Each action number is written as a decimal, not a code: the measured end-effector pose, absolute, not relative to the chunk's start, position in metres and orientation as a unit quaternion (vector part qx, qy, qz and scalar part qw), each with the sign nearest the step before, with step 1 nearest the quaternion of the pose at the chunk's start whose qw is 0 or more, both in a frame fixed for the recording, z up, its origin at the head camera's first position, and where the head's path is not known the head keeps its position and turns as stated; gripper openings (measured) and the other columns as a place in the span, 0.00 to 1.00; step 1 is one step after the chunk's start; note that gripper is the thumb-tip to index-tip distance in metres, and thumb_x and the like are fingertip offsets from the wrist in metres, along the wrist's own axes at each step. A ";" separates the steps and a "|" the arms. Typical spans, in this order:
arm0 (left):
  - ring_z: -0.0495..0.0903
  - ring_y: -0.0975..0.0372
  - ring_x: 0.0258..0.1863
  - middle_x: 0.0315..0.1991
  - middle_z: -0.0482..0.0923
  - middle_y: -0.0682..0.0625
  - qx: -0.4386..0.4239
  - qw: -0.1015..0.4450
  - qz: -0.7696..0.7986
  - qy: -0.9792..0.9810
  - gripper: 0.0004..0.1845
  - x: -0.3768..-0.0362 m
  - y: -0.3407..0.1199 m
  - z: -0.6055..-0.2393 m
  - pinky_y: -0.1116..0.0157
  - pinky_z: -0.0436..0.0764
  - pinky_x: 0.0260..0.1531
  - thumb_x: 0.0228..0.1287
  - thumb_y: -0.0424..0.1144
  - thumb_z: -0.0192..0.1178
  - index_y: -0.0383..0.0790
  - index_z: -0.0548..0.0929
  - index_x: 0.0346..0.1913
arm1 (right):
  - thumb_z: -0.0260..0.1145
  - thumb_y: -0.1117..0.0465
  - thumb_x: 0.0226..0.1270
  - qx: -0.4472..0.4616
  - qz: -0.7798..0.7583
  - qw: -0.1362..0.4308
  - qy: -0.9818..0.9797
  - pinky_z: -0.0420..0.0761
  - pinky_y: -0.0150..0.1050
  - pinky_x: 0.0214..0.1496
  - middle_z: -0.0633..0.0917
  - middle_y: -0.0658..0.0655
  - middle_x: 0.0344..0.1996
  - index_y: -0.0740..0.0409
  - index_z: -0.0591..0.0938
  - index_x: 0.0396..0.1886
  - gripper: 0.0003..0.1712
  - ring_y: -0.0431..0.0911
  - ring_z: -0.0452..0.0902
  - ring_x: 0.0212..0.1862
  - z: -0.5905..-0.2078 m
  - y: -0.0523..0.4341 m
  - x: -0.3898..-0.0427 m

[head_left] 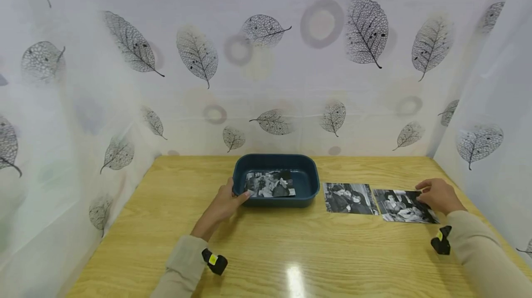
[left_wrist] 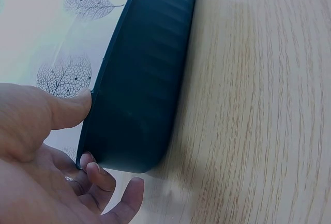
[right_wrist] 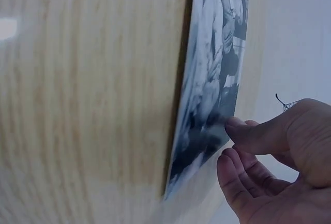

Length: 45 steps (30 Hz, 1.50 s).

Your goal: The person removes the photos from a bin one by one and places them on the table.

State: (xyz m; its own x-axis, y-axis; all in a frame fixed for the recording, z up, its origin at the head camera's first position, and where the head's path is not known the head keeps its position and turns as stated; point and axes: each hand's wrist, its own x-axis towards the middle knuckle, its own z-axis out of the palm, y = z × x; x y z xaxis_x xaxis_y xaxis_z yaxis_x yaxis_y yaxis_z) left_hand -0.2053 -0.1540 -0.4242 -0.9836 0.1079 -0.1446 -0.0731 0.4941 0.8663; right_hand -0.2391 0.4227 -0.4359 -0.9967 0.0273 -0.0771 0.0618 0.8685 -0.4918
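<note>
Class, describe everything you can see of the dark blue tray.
The dark blue tray is a shallow, rounded-corner rectangle, plastic-looking, with ribbed outer walls. It sits flat on the wooden table, near the back. One black-and-white photo lies inside. The left hand holds its left end, thumb on the rim.

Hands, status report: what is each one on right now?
Left hand holds the blue tray's left end, thumb on the rim. Right hand pinches the rightmost photo's far corner. Second photo lies between, untouched. Nothing in the way.
</note>
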 end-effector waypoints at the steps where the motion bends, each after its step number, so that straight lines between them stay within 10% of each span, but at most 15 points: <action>1: 0.54 0.39 0.75 0.75 0.52 0.26 0.011 0.089 0.504 0.859 0.44 -0.205 -0.154 -0.424 0.41 0.59 0.70 0.77 0.40 0.58 0.26 0.41 0.79 | 0.67 0.69 0.61 0.018 -0.253 0.027 0.967 0.82 0.56 0.36 0.78 0.84 0.45 0.82 0.78 0.50 0.21 0.74 0.76 0.44 -0.435 0.422 -0.240; 8: 0.50 0.37 0.76 0.77 0.44 0.26 0.001 0.097 0.495 0.864 0.47 -0.204 -0.153 -0.423 0.41 0.55 0.71 0.77 0.42 0.57 0.26 0.37 0.79 | 0.63 0.68 0.65 -0.013 -0.251 -0.024 0.968 0.82 0.59 0.38 0.80 0.82 0.45 0.81 0.78 0.52 0.21 0.72 0.78 0.44 -0.419 0.396 -0.252; 14: 0.64 0.43 0.68 0.66 0.62 0.28 0.021 0.081 0.503 0.860 0.40 -0.205 -0.154 -0.424 0.45 0.67 0.63 0.77 0.39 0.57 0.26 0.47 0.78 | 0.64 0.64 0.71 -0.050 -0.268 -0.048 0.961 0.80 0.62 0.44 0.81 0.79 0.47 0.78 0.78 0.53 0.20 0.72 0.77 0.48 -0.397 0.351 -0.268; 21: 0.52 0.38 0.75 0.77 0.45 0.25 0.007 0.091 0.492 0.866 0.46 -0.205 -0.154 -0.424 0.41 0.58 0.71 0.77 0.41 0.58 0.25 0.38 0.79 | 0.64 0.62 0.73 -0.099 -0.296 -0.048 0.949 0.80 0.62 0.47 0.83 0.74 0.45 0.74 0.79 0.54 0.19 0.68 0.79 0.49 -0.376 0.297 -0.281; 37: 0.52 0.38 0.75 0.77 0.44 0.26 -0.002 0.092 0.489 0.867 0.47 -0.204 -0.153 -0.423 0.41 0.57 0.71 0.76 0.41 0.58 0.25 0.38 0.79 | 0.66 0.63 0.72 -0.184 -0.319 -0.034 0.929 0.82 0.53 0.43 0.85 0.64 0.38 0.69 0.83 0.49 0.13 0.55 0.82 0.39 -0.352 0.193 -0.297; 45: 0.59 0.42 0.73 0.73 0.59 0.28 0.025 0.075 0.504 0.860 0.40 -0.206 -0.152 -0.423 0.42 0.64 0.68 0.76 0.38 0.58 0.28 0.48 0.79 | 0.69 0.64 0.69 -0.216 -0.316 -0.018 0.924 0.82 0.53 0.45 0.86 0.64 0.37 0.69 0.84 0.46 0.12 0.54 0.83 0.38 -0.353 0.157 -0.301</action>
State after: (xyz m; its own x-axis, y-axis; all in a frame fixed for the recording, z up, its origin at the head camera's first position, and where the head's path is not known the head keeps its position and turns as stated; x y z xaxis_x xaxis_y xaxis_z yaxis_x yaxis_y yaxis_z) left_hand -0.2055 -0.1524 -0.4228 -0.9875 0.1187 -0.1042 -0.0331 0.4897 0.8712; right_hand -0.3014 0.1569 -0.3534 -0.9058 -0.3878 0.1705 -0.4109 0.7065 -0.5762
